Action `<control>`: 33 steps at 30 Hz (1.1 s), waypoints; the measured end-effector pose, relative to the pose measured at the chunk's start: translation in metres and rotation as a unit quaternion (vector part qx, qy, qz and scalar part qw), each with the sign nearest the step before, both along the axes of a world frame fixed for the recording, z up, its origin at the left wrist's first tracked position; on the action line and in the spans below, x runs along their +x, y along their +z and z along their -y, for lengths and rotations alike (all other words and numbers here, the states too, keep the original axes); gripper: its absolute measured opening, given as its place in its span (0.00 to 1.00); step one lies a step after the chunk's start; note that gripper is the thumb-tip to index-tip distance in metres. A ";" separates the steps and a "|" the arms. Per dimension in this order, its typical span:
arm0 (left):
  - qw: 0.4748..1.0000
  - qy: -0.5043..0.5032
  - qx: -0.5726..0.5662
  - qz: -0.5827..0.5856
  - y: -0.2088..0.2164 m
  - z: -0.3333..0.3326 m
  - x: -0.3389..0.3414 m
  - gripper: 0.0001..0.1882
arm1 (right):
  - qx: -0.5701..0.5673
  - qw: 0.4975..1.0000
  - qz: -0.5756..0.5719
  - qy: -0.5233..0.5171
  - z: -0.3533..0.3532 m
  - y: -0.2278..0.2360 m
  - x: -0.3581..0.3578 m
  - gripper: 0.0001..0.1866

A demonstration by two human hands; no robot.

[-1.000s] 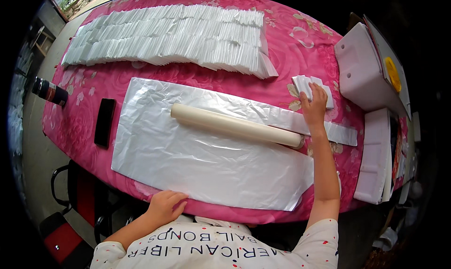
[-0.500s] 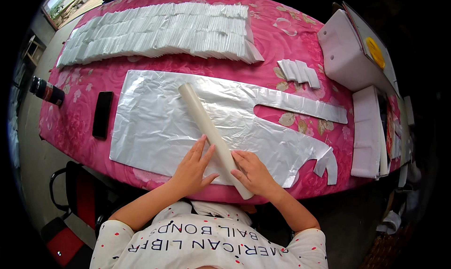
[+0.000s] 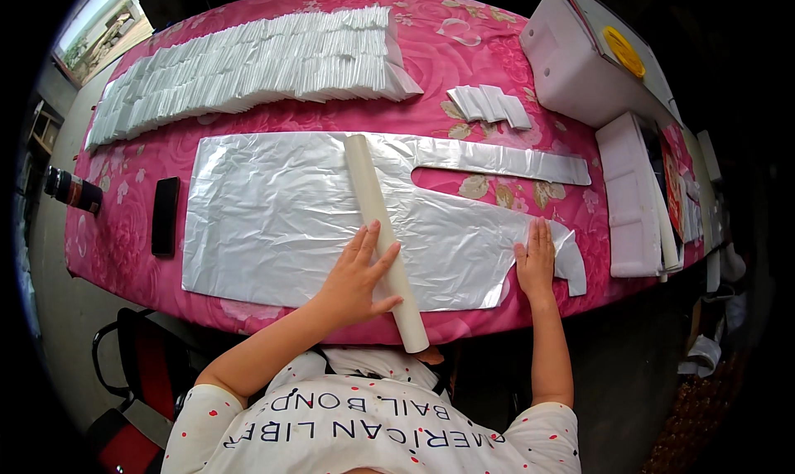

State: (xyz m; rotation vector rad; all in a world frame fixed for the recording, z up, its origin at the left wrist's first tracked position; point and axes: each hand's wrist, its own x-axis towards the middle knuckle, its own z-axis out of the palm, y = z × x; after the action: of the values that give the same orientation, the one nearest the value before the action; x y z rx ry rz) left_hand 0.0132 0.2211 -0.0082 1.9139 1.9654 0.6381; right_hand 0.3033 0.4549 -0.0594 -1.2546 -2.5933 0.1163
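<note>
A thin, shiny white plastic sheet [image 3: 257, 217] lies spread on the table, with two strap-like ends pointing right and a rounded cut between them. Across its middle rests a long pale tube [image 3: 380, 217], its near end reaching past the sheet's near edge. My left hand [image 3: 362, 271] is against the tube, fingers spread, some of them lying over it. Well to the right of the tube, my right hand [image 3: 537, 263] lies flat on the nearer strap, its fingers stretched away from me. The tip of that strap bends toward me beyond my fingers.
Rows of folded white plastic pieces [image 3: 248, 64] cover the far left of the pink flowered tablecloth [image 3: 464, 52]. Several more folded pieces [image 3: 489, 105] lie far right. White foam boxes [image 3: 567, 56] stand at the right edge. A black phone [image 3: 165, 217] and a dark bottle [image 3: 74, 190] are at left.
My right hand has left the tube and moved right onto the nearer strap. The tube now points more straight away from me, with my left hand still at it. The whole view has shifted slightly.
</note>
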 end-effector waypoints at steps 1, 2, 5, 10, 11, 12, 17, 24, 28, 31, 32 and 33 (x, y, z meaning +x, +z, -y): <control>1.000 -0.007 0.002 -0.003 0.000 0.000 0.000 0.41 | -0.001 0.999 0.025 -0.046 -0.011 -0.002 0.015 0.33; 1.000 -0.014 0.004 -0.005 0.000 0.000 -0.001 0.41 | -0.002 0.996 0.024 -0.084 -0.020 -0.004 0.028 0.33; 1.000 0.024 0.017 0.007 -0.005 0.002 -0.021 0.41 | 0.008 0.991 0.039 -0.128 -0.022 -0.003 0.034 0.33; 0.966 0.210 -0.004 -0.150 -0.035 0.043 -0.111 0.41 | -0.014 1.000 0.002 -0.016 0.015 0.006 0.003 0.34; 0.959 0.226 -0.020 -0.170 -0.037 0.058 -0.124 0.41 | -0.012 1.000 -0.001 -0.007 0.020 0.003 -0.003 0.34; 0.952 0.240 -0.033 -0.188 -0.038 0.068 -0.134 0.42 | -0.006 1.000 -0.003 -0.001 0.022 0.002 -0.011 0.34; 0.938 0.277 -0.040 -0.204 -0.050 0.090 -0.133 0.43 | 0.016 1.000 0.005 0.023 0.003 -0.009 -0.017 0.36; 0.932 0.291 -0.052 -0.211 -0.046 0.089 -0.127 0.43 | 0.019 0.999 0.002 0.028 -0.002 -0.007 -0.020 0.35; 0.932 0.290 -0.044 -0.211 -0.048 0.089 -0.129 0.43 | 0.026 0.999 0.005 0.027 -0.001 -0.007 -0.019 0.35; 0.931 0.296 -0.055 -0.207 -0.046 0.087 -0.128 0.43 | 0.022 0.999 0.015 0.022 -0.001 -0.006 -0.019 0.35; 0.931 0.297 -0.058 -0.205 -0.047 0.088 -0.128 0.43 | 0.022 0.999 0.020 0.023 -0.001 -0.005 -0.020 0.34; 0.930 0.299 -0.060 -0.204 -0.048 0.089 -0.129 0.43 | 0.025 0.999 0.023 0.023 -0.002 -0.004 -0.021 0.34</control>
State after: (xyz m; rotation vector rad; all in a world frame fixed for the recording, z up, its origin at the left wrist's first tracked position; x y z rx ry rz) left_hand -0.1158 0.1322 -0.0558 1.4427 2.8176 0.2489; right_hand 0.2819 0.4567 -0.0638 -1.1940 -2.6491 0.0316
